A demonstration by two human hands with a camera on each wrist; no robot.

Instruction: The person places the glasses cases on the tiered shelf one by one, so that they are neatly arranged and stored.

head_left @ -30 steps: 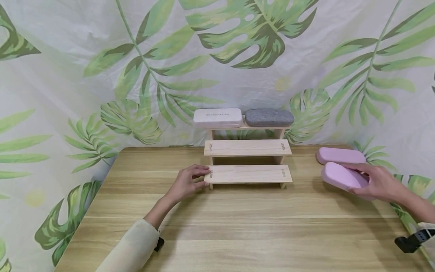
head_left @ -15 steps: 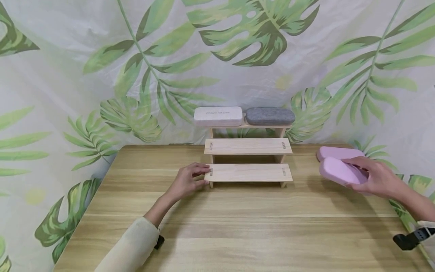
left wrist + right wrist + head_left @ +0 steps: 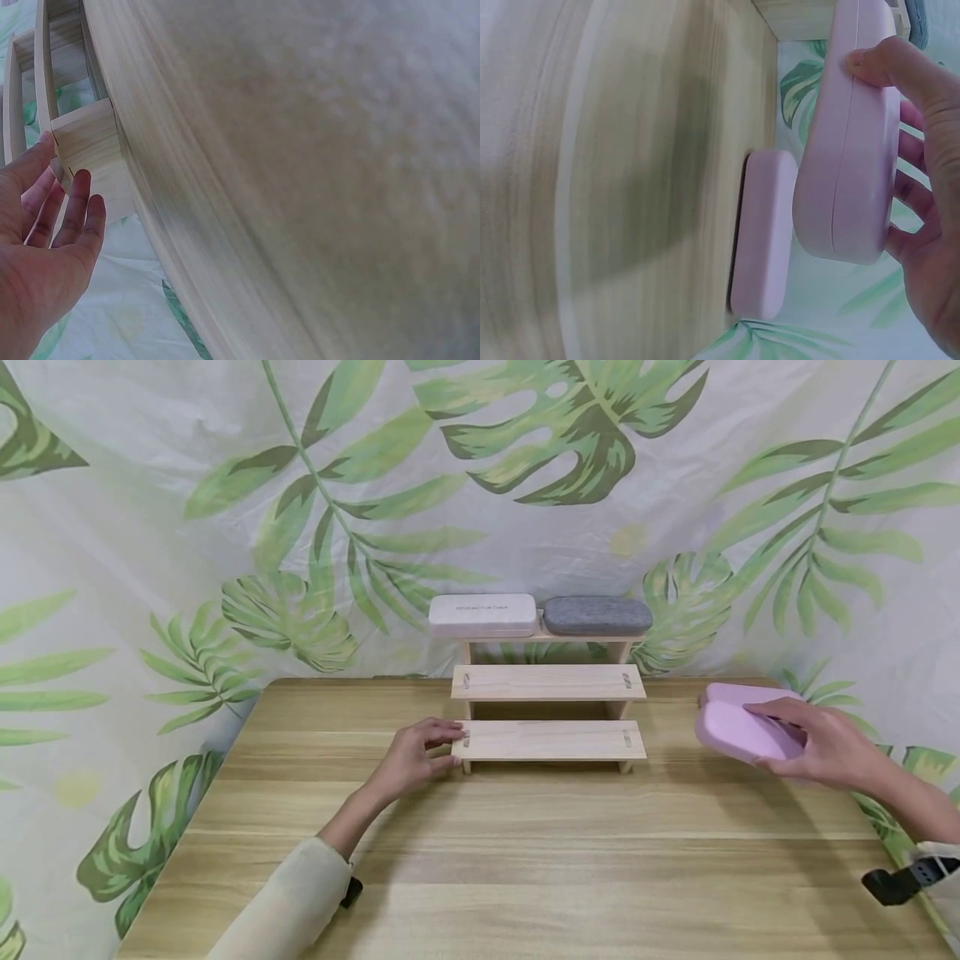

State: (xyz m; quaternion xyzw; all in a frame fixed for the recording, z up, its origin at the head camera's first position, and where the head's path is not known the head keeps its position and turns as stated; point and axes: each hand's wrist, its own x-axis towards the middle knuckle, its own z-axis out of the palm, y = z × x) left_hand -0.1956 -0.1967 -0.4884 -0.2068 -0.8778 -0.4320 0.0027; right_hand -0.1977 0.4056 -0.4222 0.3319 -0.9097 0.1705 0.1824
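My right hand (image 3: 832, 745) grips a pink glasses case (image 3: 746, 731), holding it above the table. In the right wrist view the thumb presses one long side of this case (image 3: 847, 142), with the fingers round the other. A second pink glasses case (image 3: 763, 232) lies on the table behind it, partly covered in the head view. My left hand (image 3: 414, 758) pinches the left end of the lowest step of a three-tier wooden stand (image 3: 547, 741). On the top tier sit a white glasses case (image 3: 482, 616) and a grey cloth-covered one (image 3: 597, 616), side by side.
The stand is at the back of a wood-grain table (image 3: 525, 860), near a leaf-patterned cloth backdrop (image 3: 562, 552). The second pink case lies by the table's back right corner. The table's left edge slants away beside my left arm.
My right hand has moved slightly left and away from me with the pink case, which now covers more of the second one. The left hand keeps its place on the stand.
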